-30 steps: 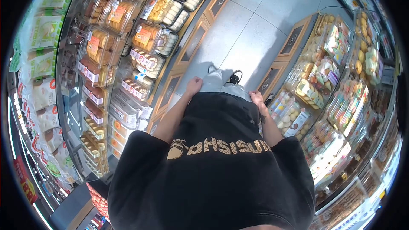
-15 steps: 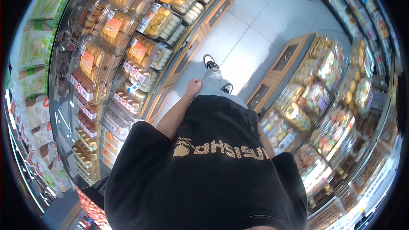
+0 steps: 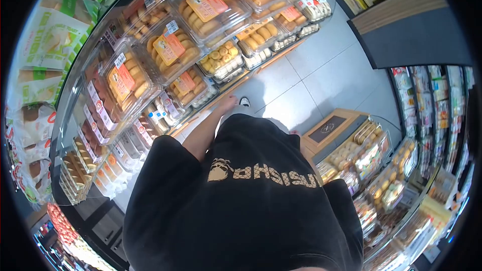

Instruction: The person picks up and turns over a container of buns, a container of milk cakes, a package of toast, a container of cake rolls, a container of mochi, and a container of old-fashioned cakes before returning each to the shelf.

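Observation:
My left hand point(image 3: 228, 104) hangs low by my side with the fingers loosely curled in, and nothing shows in it. It is beside the lower front edge of the left shelf, apart from the packs. Only a small part of my right hand point(image 3: 295, 133) shows past my black shirt point(image 3: 251, 211); its fingers are hidden. Nearest to the left hand are clear boxes of round yellow pastries point(image 3: 185, 83) and a box of small yellow pieces point(image 3: 221, 60). Larger clear boxes of buns with orange labels point(image 3: 170, 47) are stacked above them.
On the right stands a wood-fronted display point(image 3: 326, 128) with clear packs of baked goods point(image 3: 361, 145). Green-and-white bread bags point(image 3: 55, 40) line the far left. Grey floor tiles point(image 3: 286, 88) run between the displays. A dark shelf unit point(image 3: 416, 45) rises at the upper right.
My view has turned and come closer to the left shelf, whose boxes look larger. The right display has shifted lower and right. A bit of my right hand now shows.

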Motion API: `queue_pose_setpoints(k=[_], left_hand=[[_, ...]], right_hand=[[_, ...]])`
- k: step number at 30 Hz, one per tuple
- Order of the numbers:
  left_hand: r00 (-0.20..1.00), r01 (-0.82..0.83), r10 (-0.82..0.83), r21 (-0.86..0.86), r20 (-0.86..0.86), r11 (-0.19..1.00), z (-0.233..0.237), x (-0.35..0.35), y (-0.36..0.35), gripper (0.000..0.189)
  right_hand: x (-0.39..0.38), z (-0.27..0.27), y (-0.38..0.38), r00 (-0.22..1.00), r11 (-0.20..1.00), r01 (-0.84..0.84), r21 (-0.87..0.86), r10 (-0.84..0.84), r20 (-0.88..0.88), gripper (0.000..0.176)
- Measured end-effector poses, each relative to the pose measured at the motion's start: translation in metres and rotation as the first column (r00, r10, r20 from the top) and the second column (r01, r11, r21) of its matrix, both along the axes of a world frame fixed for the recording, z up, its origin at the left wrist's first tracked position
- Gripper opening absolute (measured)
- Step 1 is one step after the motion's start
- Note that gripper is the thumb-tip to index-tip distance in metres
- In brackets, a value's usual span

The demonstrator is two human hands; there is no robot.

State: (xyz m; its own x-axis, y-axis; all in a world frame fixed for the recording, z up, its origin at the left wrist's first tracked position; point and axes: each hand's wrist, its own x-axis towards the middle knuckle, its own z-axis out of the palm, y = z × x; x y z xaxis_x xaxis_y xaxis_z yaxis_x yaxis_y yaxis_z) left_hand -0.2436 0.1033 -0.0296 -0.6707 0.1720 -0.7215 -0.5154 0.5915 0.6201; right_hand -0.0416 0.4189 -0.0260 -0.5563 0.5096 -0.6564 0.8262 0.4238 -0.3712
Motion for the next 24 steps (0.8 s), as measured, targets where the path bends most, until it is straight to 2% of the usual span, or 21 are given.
queue_pose_setpoints(k=[2,5,12,13,17,20,22,23,24], left_hand=[[0.991,-0.102,0.09,0.118,0.103,0.988,0.016,-0.008,-0.01,0.019],[0.968,-0.209,0.191,0.103,0.163,0.972,0.013,-0.006,-0.023,0.019],[0.9,-0.399,0.387,0.022,0.2,0.917,-0.015,0.027,-0.043,0.023],[0.898,-0.379,0.364,0.014,0.247,0.925,-0.013,0.026,-0.044,0.018],[0.872,-0.442,0.422,0.026,0.249,0.897,-0.008,0.019,-0.039,0.02],[0.921,-0.375,0.36,0.09,0.148,0.923,-0.008,0.011,-0.028,0.026],[0.944,-0.292,0.27,0.096,0.189,0.952,0.003,-0.003,-0.017,0.033],[0.946,-0.286,0.264,0.096,0.19,0.953,0.014,-0.01,-0.01,0.033],[0.954,-0.256,0.217,0.183,0.208,0.949,0.037,-0.02,0.0,0.038]], right_hand=[[-0.011,0.001,0.002,0.998,0.999,-0.041,0.018,0.04,0.039,0.034],[-0.053,0.031,-0.003,0.996,0.996,-0.081,0.028,0.08,0.041,0.035],[-0.101,0.036,0.004,0.988,0.988,-0.149,0.031,0.148,0.038,0.033],[-0.108,0.033,0.006,0.991,0.99,-0.133,0.047,0.132,0.023,0.033],[-0.14,0.049,0.001,0.991,0.988,-0.134,0.07,0.135,-0.014,0.031],[-0.156,0.061,-0.002,0.991,0.991,-0.128,0.043,0.13,-0.038,0.03],[-0.163,0.063,0.002,0.991,0.992,-0.12,0.033,0.122,-0.063,0.03],[-0.166,0.063,0.004,0.979,0.98,-0.19,0.054,0.193,-0.069,0.029],[-0.167,0.062,0.008,0.962,0.963,-0.258,0.075,0.264,-0.074,0.029]])
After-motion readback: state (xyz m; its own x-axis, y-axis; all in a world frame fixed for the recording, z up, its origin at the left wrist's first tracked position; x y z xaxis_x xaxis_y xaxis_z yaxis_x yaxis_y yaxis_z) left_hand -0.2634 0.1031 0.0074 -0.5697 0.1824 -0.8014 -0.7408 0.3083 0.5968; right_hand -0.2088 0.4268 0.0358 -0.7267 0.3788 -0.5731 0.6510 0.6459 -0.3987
